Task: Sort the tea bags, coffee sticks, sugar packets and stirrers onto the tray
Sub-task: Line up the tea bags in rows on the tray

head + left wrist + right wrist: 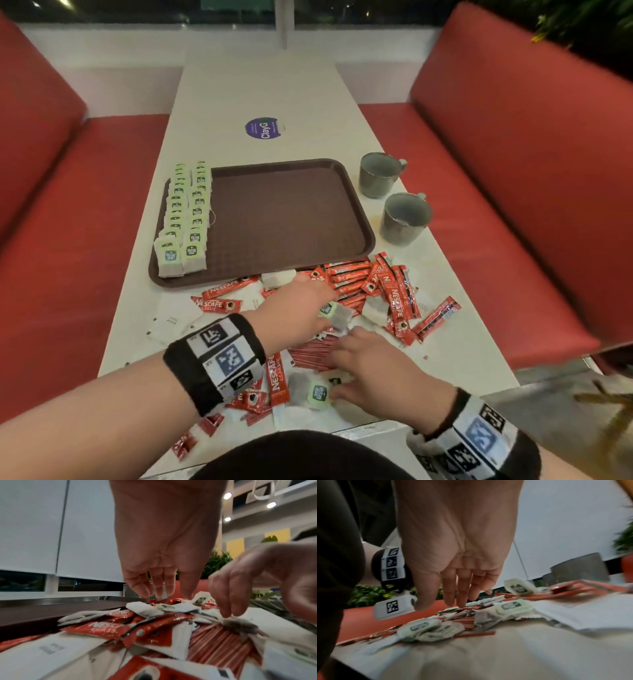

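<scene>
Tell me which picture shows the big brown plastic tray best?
The head view: the whole brown plastic tray shows from above, with green-tagged tea bags lined along its left side. The left wrist view catches only its near edge, low and side-on. The right wrist view does not show it.

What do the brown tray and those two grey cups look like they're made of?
The tray looks like moulded plastic: matte brown, a fine textured floor, a smooth raised rim. The two cups could be glazed ceramic or enamelled metal: dull grey-green walls with a soft sheen and small handles. The pictures do not settle which.
</scene>
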A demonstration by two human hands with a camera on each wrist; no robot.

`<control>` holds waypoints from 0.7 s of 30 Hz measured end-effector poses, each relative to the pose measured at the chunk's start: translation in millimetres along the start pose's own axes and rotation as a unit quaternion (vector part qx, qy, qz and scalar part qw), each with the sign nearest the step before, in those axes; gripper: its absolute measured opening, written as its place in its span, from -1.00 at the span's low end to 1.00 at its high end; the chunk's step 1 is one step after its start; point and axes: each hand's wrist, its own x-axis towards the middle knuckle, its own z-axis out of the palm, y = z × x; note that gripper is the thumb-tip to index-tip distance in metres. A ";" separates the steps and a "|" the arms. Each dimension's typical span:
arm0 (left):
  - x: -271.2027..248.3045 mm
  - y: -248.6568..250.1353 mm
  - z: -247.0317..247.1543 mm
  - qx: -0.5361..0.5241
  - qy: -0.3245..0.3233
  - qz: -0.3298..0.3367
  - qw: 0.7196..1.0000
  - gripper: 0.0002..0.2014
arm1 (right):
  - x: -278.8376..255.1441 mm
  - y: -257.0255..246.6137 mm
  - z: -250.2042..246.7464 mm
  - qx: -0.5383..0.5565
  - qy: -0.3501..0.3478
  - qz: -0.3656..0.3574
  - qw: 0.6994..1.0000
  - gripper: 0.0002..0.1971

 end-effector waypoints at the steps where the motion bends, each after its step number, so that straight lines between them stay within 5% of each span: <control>1: 2.3 0.3 2.6 0.033 -0.004 0.000 0.999 -0.58 | 5.0 -1.7 2.3 -0.026 -0.017 -0.017 0.999 -0.58; 6: 5.7 -1.6 12.0 0.111 -0.003 -0.009 0.994 -0.59 | 20.0 -12.9 8.5 -0.085 -0.051 -0.016 0.995 -0.50; 12: 8.6 -2.0 15.9 0.052 0.020 -0.061 0.997 -0.53 | 29.3 -17.2 6.8 -0.071 -0.042 0.008 0.997 -0.57; 21: -7.3 -6.2 9.3 -0.070 0.090 -0.066 0.991 -0.92 | 23.6 -8.1 -3.3 0.078 0.006 0.048 0.996 -0.89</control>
